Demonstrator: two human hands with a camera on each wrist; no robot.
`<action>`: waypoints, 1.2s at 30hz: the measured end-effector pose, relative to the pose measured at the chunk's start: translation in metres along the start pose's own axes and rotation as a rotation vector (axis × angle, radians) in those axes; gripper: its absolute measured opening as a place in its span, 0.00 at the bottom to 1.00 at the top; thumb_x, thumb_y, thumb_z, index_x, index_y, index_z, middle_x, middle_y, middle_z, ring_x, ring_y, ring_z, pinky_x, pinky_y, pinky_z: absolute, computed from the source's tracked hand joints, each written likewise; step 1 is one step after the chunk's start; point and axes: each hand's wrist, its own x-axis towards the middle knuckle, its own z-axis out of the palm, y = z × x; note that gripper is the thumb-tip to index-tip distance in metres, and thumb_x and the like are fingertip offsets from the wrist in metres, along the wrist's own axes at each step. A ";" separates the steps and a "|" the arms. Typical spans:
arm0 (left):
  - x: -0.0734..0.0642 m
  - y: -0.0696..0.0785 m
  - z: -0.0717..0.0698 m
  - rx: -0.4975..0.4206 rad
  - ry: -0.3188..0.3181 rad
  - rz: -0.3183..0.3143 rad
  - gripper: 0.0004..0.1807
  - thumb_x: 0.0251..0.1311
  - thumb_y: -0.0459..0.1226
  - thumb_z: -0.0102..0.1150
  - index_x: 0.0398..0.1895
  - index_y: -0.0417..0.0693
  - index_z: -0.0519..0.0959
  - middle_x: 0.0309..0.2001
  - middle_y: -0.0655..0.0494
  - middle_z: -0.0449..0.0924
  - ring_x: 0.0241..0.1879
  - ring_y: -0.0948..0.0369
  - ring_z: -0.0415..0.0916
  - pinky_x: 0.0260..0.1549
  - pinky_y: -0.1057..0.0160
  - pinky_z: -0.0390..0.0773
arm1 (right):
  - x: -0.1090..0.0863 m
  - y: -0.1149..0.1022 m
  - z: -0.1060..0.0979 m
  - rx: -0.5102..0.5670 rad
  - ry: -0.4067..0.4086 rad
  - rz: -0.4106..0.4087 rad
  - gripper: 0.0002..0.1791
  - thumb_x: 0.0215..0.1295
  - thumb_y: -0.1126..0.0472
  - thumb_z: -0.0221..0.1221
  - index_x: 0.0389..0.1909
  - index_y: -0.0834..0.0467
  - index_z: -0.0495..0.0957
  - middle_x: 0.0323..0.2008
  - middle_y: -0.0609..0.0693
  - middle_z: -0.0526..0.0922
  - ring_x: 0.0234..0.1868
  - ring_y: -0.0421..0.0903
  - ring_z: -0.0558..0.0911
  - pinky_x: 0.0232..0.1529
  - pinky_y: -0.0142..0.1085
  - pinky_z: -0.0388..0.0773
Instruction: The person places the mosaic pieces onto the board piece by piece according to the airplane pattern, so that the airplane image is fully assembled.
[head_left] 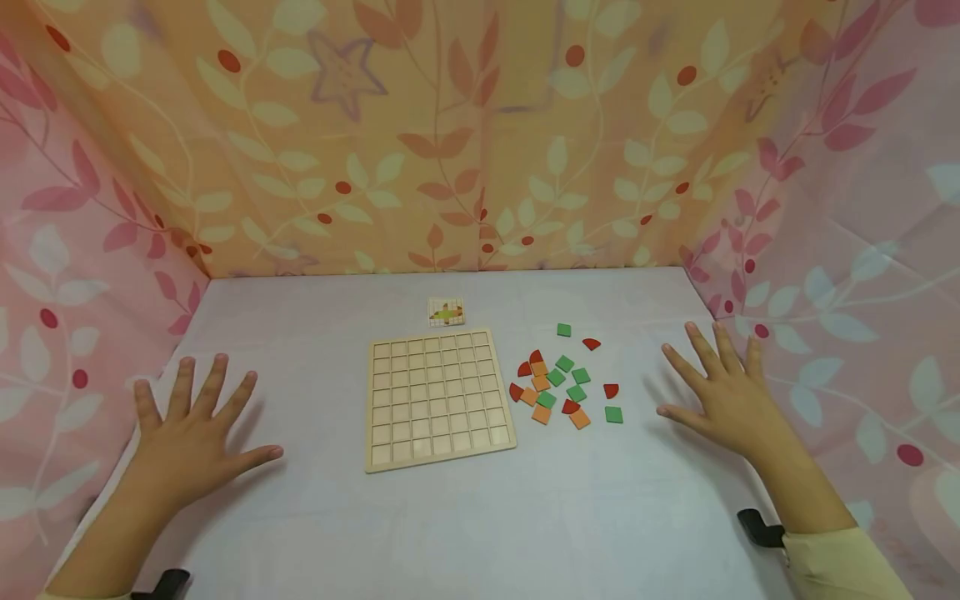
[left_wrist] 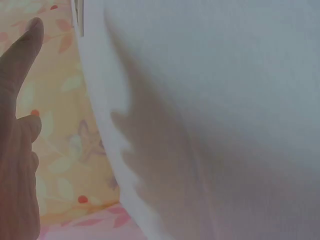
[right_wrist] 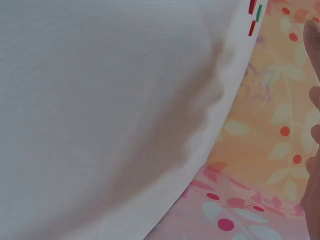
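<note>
My left hand (head_left: 187, 446) hovers over the left side of the table, fingers spread, holding nothing. Over the right side my right hand (head_left: 731, 400) is spread the same way, also holding nothing. Between them lies a light wooden grid board (head_left: 438, 400) with raised square cells and no pieces in it. Right of the board are scattered loose flat pieces: green squares (head_left: 613, 415), orange squares (head_left: 580, 419) and red quarter-circles (head_left: 611, 390), some touching or overlapping. Behind the board lies a small pattern card (head_left: 446, 312) showing a coloured figure on a grid.
White cloth covers the table (head_left: 450, 533). Floral fabric (head_left: 480, 150) hangs behind it, with pink floral panels (head_left: 847, 275) at both sides. Black straps (head_left: 761, 529) sit at the wrists. Each wrist view shows mostly cloth and the hand's shadow.
</note>
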 end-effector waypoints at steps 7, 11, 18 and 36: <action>0.006 0.011 0.012 -0.053 0.008 0.003 0.65 0.51 0.78 0.55 0.85 0.59 0.42 0.82 0.48 0.19 0.77 0.44 0.06 0.62 0.32 0.02 | 0.016 -0.003 0.000 0.001 0.012 -0.006 0.56 0.54 0.28 0.65 0.81 0.43 0.57 0.82 0.59 0.48 0.82 0.65 0.36 0.73 0.74 0.24; 0.008 0.018 0.018 -0.089 0.013 0.013 0.65 0.52 0.77 0.56 0.85 0.58 0.41 0.83 0.47 0.20 0.78 0.44 0.07 0.62 0.32 0.02 | 0.026 -0.004 0.002 0.019 0.032 -0.020 0.55 0.54 0.30 0.66 0.80 0.44 0.58 0.81 0.60 0.50 0.82 0.66 0.40 0.73 0.73 0.24; 0.013 0.028 0.025 -0.152 0.021 0.026 0.65 0.53 0.75 0.58 0.85 0.56 0.41 0.83 0.43 0.24 0.78 0.45 0.08 0.64 0.30 0.05 | 0.041 -0.007 0.007 0.097 0.016 0.006 0.51 0.59 0.33 0.66 0.81 0.44 0.58 0.82 0.60 0.48 0.83 0.62 0.35 0.74 0.70 0.22; 0.024 0.058 0.021 -0.500 0.047 0.069 0.61 0.58 0.61 0.68 0.85 0.54 0.42 0.84 0.43 0.34 0.82 0.44 0.21 0.72 0.26 0.25 | 0.073 -0.016 0.009 0.271 0.023 0.018 0.46 0.61 0.40 0.68 0.78 0.48 0.63 0.80 0.62 0.54 0.81 0.67 0.48 0.79 0.65 0.31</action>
